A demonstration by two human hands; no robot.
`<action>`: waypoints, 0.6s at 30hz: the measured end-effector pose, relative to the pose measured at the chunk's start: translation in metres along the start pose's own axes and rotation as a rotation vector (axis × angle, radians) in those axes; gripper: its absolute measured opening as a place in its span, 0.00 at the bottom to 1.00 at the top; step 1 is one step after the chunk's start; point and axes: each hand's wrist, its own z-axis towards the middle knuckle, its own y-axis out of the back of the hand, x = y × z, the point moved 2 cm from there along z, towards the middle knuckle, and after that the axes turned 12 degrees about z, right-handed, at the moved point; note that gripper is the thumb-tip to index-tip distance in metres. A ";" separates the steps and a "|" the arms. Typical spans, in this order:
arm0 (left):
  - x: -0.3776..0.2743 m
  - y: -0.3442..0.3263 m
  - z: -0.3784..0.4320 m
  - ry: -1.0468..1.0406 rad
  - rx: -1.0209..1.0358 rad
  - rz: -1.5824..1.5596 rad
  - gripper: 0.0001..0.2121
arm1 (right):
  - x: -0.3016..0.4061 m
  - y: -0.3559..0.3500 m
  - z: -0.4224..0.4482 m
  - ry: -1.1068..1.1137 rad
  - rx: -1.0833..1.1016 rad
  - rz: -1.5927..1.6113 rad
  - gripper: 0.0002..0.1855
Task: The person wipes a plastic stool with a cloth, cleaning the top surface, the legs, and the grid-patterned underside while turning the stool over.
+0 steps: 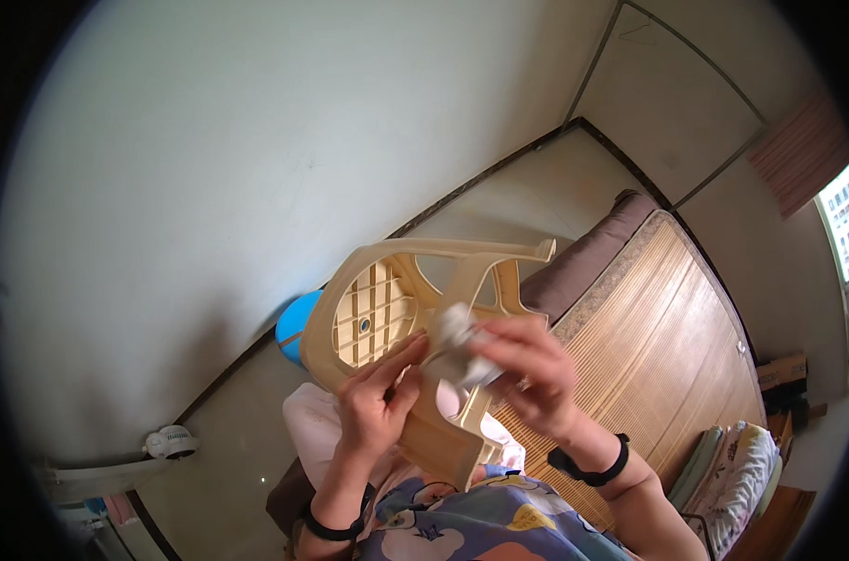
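Note:
A beige plastic stool (459,284) lies tipped over my lap, with the ribbed underside of its seat facing me. My left hand (379,410) grips the edge of one of its side panels, fingers bent against the plastic. In my right hand (533,368) is a crumpled white cloth or tissue (458,326), blurred by motion. It is held against or just over the same part of the stool; contact cannot be made out. My right fingers are blurred too, and part of the stool is hidden behind both hands.
To the right is a bed with a bamboo mat (663,301) and a brown cushion or bolster (593,256) along its edge. Folded bedding (733,477) sits at lower right. A blue round object (298,328) stands behind the stool by the wall. A white fan (172,442) is at left.

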 end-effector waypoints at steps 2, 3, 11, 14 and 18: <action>-0.003 -0.007 0.000 -0.058 -0.003 0.048 0.14 | 0.001 -0.015 0.005 0.012 0.184 0.020 0.24; -0.003 -0.010 0.000 -0.050 -0.018 0.048 0.12 | -0.004 -0.020 0.006 0.013 0.226 0.023 0.24; -0.017 -0.010 -0.004 -0.193 -0.033 0.097 0.14 | -0.029 0.020 0.045 0.009 -0.159 -0.548 0.20; -0.015 0.002 -0.009 -0.171 -0.063 0.126 0.14 | -0.010 0.004 0.038 0.006 -0.245 -0.386 0.20; -0.005 -0.009 -0.007 -0.127 -0.100 0.095 0.13 | -0.010 -0.001 0.026 -0.170 0.037 -0.157 0.22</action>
